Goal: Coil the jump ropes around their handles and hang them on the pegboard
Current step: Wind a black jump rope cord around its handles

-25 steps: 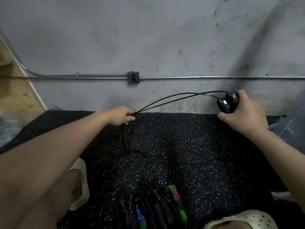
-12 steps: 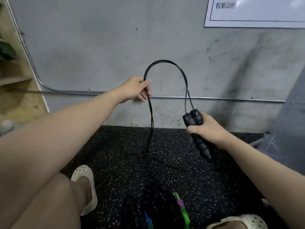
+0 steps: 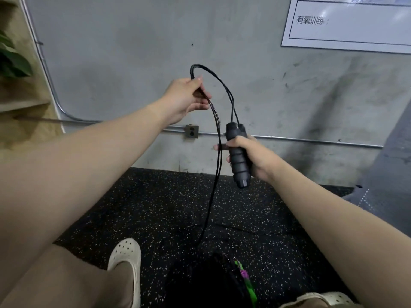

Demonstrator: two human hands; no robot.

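My right hand (image 3: 251, 156) grips the two black ribbed handles (image 3: 239, 161) of a jump rope, held together and pointing down. From their tops the thin black rope (image 3: 216, 156) arches up and left to my left hand (image 3: 186, 96), which pinches the folded strands at the top of the loop. Below that hand the strands hang down to the speckled black floor mat (image 3: 155, 207), where the rope's slack lies. More jump ropes (image 3: 242, 276), with green and purple parts, lie in a pile between my feet. No pegboard is in view.
A grey concrete wall (image 3: 133, 52) stands close ahead with a metal conduit and an outlet box (image 3: 192, 131). A white sign (image 3: 347, 21) hangs upper right. Wooden shelving (image 3: 15, 103) with a plant is on the left. A grey mat (image 3: 387, 174) leans on the right.
Both hands rose from the floor with the rope. The handles turned from sideways to pointing down, and my left hand lifted the strands into a tall loop, now nearer the handles.
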